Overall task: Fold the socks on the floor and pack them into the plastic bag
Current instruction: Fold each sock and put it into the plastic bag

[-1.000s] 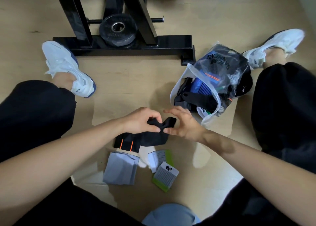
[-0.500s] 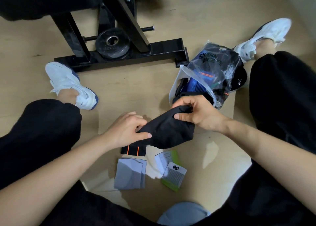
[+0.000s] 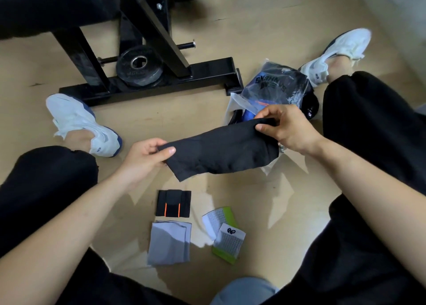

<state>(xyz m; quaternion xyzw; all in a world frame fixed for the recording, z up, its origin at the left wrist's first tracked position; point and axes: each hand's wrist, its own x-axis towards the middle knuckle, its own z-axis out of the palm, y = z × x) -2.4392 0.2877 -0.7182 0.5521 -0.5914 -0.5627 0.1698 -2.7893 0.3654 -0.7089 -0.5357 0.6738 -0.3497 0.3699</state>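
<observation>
Nearest on the floor (image 3: pixel 253 201) lie one folded grey sock (image 3: pixel 169 243), two white-green logo socks (image 3: pixel 229 242) and one orange-striped black sock (image 3: pixel 173 203), then left hand (image 3: pixel 147 155) and right hand (image 3: pixel 288 129) each pinch an end of one black sock (image 3: pixel 223 152), and beyond sits the plastic bag (image 3: pixel 283 90), lettered "SANHENG" upside down.

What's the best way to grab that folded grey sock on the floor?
Probably pinch the folded grey sock along its near short edge, coming down from above. It lies flat, so only an edge offers purchase, and the black orange-striped sock sits close by its far edge.
</observation>
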